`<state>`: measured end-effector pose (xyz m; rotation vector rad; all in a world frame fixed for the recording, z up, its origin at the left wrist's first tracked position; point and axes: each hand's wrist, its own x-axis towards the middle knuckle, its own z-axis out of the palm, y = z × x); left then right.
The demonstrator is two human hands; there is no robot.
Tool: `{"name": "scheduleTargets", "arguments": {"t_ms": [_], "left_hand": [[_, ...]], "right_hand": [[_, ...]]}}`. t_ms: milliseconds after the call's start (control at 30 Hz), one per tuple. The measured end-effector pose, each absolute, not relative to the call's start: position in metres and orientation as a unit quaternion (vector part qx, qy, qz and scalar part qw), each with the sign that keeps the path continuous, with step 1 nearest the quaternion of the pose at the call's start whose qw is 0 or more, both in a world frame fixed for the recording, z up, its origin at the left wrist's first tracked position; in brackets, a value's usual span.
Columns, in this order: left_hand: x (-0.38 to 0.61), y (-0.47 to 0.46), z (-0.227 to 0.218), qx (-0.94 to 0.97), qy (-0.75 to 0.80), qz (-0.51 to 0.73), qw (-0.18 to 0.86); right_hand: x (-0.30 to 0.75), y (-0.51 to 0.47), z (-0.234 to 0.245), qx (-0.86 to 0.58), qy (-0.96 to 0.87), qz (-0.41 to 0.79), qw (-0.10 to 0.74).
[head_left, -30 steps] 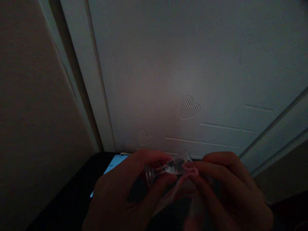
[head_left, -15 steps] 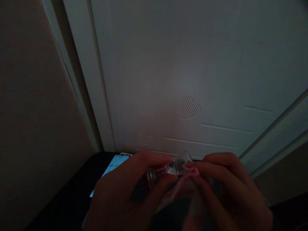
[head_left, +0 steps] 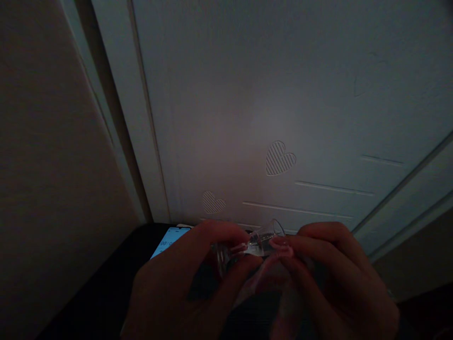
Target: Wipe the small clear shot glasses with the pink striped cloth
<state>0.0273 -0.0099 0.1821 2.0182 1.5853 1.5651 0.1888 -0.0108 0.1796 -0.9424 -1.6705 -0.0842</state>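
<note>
A small clear stemmed glass (head_left: 266,234) lies tilted on its side between my hands, its rim up to the right and its foot to the left. My left hand (head_left: 184,278) pinches the glass around its stem with thumb and fingers. In my right hand (head_left: 332,269) a pink and white cloth (head_left: 281,250) is pinched, with a fold of it at the glass's rim. The rest of the cloth hangs down below, between the two hands. Dim light makes the cloth's lower part hard to make out.
A phone (head_left: 170,240) showing a timer lies on the dark surface (head_left: 106,283) behind my left hand. Beyond stands a pale panel (head_left: 226,118) with engraved hearts and lines. A wall (head_left: 53,141) rises at the left.
The glass has turned slightly in my left hand, and its foot has shifted a little to the left. My left hand now covers more of the phone. My right hand has barely moved.
</note>
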Motion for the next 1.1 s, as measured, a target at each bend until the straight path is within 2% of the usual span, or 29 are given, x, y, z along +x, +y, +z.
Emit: {"name": "scheduleTargets", "arguments": {"t_ms": [600, 900, 1100], "left_hand": [[0.0286, -0.0082, 0.1833, 0.672, 0.531, 0.508, 0.091], [0.0257, -0.0083, 0.1782, 0.663, 0.522, 0.529, 0.089], [0.0250, -0.0066, 0.1769, 0.678, 0.492, 0.539, 0.087]], "right_hand": [[0.1898, -0.0098, 0.1787, -0.409, -0.715, -0.015, 0.567], [0.1898, -0.0119, 0.1804, -0.364, -0.702, 0.117, 0.602], [0.1924, -0.0112, 0.1828, -0.363, -0.699, 0.147, 0.598]]}}
